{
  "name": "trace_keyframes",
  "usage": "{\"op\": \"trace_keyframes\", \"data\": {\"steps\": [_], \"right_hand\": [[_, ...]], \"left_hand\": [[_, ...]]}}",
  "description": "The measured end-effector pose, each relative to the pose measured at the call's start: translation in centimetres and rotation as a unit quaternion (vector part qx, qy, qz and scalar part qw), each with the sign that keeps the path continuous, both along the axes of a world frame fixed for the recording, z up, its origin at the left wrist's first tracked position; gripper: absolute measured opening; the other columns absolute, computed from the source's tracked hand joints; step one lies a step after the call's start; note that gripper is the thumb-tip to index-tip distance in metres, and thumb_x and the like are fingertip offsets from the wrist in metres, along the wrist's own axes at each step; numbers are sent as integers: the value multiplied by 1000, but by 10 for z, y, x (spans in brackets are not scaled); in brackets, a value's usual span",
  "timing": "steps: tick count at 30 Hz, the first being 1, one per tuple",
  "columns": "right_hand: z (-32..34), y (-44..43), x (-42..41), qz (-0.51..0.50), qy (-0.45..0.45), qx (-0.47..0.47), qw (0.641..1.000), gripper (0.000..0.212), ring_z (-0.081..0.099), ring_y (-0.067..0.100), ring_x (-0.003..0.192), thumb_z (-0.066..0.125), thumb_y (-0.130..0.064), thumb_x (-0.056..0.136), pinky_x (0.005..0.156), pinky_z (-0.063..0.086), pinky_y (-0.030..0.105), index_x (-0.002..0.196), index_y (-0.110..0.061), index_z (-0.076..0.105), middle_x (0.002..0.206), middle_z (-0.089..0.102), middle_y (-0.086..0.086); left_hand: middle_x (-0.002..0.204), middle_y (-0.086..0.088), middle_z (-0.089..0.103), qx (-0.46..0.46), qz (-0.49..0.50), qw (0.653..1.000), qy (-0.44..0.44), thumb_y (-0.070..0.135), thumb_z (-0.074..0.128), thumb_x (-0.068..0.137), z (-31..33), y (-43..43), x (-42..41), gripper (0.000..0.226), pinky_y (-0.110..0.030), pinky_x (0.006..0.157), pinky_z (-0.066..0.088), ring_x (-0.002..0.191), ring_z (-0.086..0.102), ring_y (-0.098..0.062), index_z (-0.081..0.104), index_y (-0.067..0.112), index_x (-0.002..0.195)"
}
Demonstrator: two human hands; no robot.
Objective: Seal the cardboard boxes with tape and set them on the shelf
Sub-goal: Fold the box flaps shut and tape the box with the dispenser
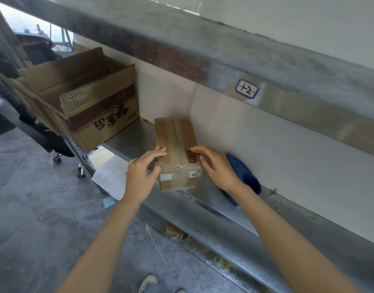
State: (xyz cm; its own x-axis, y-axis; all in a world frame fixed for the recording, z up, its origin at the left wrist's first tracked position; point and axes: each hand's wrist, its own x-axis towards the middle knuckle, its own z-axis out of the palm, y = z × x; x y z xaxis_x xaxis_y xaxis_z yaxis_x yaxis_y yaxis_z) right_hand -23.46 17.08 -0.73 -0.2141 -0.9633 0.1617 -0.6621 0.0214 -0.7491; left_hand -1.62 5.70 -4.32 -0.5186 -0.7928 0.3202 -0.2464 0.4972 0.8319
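**Small box is sitting on the shelf, with both hands at its near end**

The small box [176, 144] is lying flat on the metal shelf [213, 210]. Its far end is close to the white wall [287, 144] and its near end is pointing toward the person. Brown tape [167, 134] is running along its top and down over the front, so the box is looking sealed already — the taping part seems done for this one.

The left hand [142, 172] is holding the near left corner. Its fingers are bending over the top edge and its thumb is pressing on the side below them. The right hand [217, 168] is not gripping. Its fingers are loosely bent, and only the tips are touching the top, right by the barcode [191, 155]. Its thumb is hanging just beside the box's right side. I think the hands are sitting one on each side so they can slide the box straight and stop it from turning.

The box is sitting in the gap between two things. On the left is the big box [93, 106], which is open on top. On the right is a blue thing [248, 180] lying against the wall — I cannot tell what it is. That gap is probably why the box is being set here. A label [246, 89] is stuck on the rail above. Some paper [112, 176] is showing lower down on the left, past the shelf's edge.
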Motion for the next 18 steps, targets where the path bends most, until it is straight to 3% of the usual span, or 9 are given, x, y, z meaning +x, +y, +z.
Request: {"op": "trace_keyframes", "data": {"steps": [8, 13, 16, 18], "right_hand": [[-3, -3, 7, -42, -67, -24, 997, 36, 54, 2, 120, 53, -4, 96, 106, 42, 27, 125, -24, 59, 124, 62, -10], [0, -7, 11, -67, -89, -33, 993, 35, 56, -1, 116, 63, -13, 94, 105, 39, 24, 122, -32, 58, 115, 67, -12], [5, -7, 16, -76, -56, -24, 995, 33, 52, -9, 113, 66, -20, 93, 102, 39, 22, 124, -27, 59, 116, 65, -11], [8, -4, 16, -70, -42, -7, 997, 42, 49, -10, 115, 71, -36, 89, 102, 38, 21, 127, -30, 56, 120, 62, -14]], "left_hand": [[123, 13, 69, -19, 39, 998, 34, 28, 50, 85, 1, 6, -7, 36, -49, 104, 48, 123, 56, 2, 72, 21, 112], [115, 11, 72, -33, 62, 996, 53, 4, 65, 84, 5, 8, -10, 27, -36, 102, 51, 118, 59, 3, 74, 18, 104], [115, 12, 72, -14, 62, 997, 46, 14, 72, 83, 8, 9, -11, 21, -41, 102, 51, 119, 59, 2, 74, 21, 103], [117, 14, 71, 9, 52, 998, 44, 30, 80, 79, 11, 9, -9, 24, -42, 103, 50, 121, 58, 1, 73, 24, 102]]}}
